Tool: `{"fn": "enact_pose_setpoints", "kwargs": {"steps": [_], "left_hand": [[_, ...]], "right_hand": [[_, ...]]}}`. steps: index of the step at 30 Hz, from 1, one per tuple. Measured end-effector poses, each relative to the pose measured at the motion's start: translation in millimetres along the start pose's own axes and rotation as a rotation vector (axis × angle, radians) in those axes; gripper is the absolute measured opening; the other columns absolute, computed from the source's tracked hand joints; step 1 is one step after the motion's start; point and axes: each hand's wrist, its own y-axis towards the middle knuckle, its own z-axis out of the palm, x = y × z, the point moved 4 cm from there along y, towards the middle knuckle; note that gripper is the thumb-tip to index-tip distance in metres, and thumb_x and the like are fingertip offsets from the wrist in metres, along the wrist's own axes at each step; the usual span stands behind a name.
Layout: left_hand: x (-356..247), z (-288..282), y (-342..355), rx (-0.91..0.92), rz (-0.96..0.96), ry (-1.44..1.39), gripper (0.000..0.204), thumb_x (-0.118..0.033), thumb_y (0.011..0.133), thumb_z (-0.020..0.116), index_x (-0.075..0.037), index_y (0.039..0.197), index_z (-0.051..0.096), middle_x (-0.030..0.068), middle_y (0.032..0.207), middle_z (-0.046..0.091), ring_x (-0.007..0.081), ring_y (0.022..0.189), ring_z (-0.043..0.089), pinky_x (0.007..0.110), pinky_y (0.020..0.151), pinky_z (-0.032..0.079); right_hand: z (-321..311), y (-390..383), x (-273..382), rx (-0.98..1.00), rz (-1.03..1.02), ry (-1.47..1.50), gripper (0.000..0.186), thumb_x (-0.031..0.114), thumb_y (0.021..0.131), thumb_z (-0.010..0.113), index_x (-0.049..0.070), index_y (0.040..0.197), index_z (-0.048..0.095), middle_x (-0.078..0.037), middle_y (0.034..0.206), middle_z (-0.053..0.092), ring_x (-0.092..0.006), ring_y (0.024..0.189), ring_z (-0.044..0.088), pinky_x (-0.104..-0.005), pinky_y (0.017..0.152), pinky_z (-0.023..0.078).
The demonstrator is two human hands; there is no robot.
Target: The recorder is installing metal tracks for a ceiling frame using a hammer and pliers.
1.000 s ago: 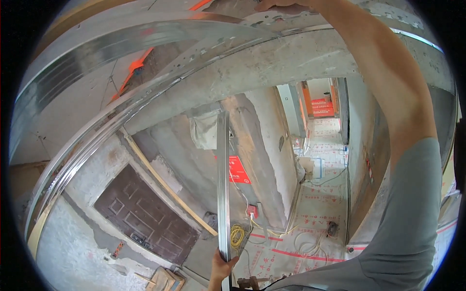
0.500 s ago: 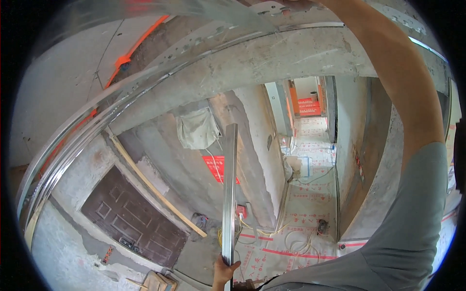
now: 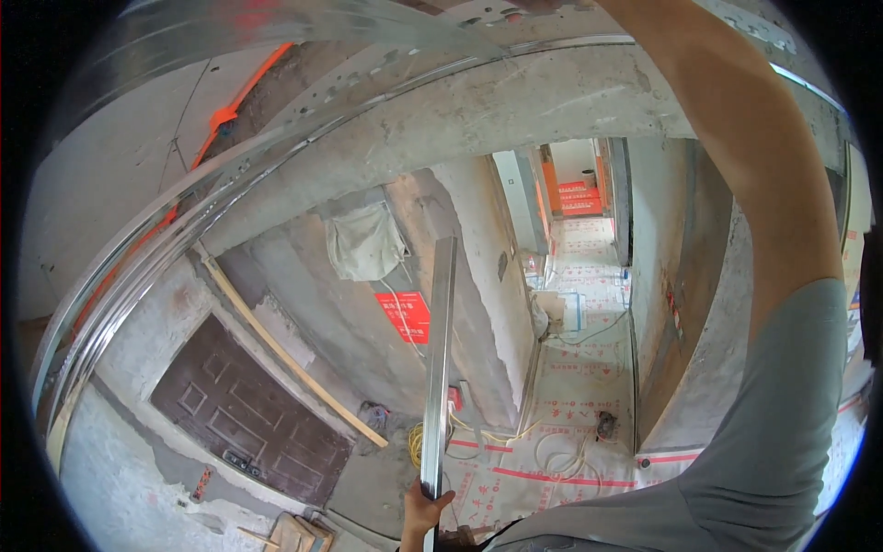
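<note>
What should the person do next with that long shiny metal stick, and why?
Probably lift the metal strip toward the ceiling track. The left hand grips its bottom end, its top ends short of the track, and the right arm reaches up there.

Silver metal stud (image 3: pixel 438 368), upright (slim, long), lower end gripped.

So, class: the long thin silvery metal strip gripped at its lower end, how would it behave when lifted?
The long silvery metal strip stands straight above the left hand, so probably fairly stiff. It looks thin, likely light. Held only at the bottom, it may sway or tip.
</note>
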Motion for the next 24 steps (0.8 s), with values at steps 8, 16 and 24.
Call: {"fn": "enact_pose_setpoints", "kwargs": {"steps": [8,16,24], "left_hand": [[-39.9,-19.4,-9.9,-0.079,-0.005,-0.074,0.039,-0.01,0.061,0.08,-0.001,0.088,0.053,-0.0024,0.066,0.049,0.0083,0.057,0.042,0.026,0.05,0.036],[-46.1,-24.9,-18.2,-0.103,-0.105,-0.066,0.039,-0.017,0.061,0.081,0.0,0.082,0.053,-0.0017,0.063,0.05,0.0083,0.055,0.043,0.026,0.048,0.037],[-45.3,-17.3,-16.4,-0.113,-0.039,-0.109,0.036,-0.014,0.063,0.08,0.0,0.083,0.054,-0.0022,0.063,0.05,0.0087,0.055,0.043,0.026,0.048,0.037]], "right_hand": [[95.0,-72.1,-1.7,-0.544,-0.14,0.543,0.025,0.021,0.081,0.059,0.006,0.101,0.058,-0.011,0.08,0.06,-0.0219,0.067,0.056,-0.0362,0.066,0.046],[150.6,-10.5,-22.1,-0.47,-0.272,1.461,0.064,0.013,0.079,0.059,0.012,0.136,0.031,-0.015,0.078,0.062,-0.0221,0.071,0.059,-0.0309,0.067,0.048],[129.0,-27.8,-32.3,-0.883,-0.217,0.152,0.056,0.02,0.081,0.054,0.017,0.132,0.032,-0.015,0.074,0.064,-0.0364,0.06,0.061,-0.0462,0.053,0.049]]}}
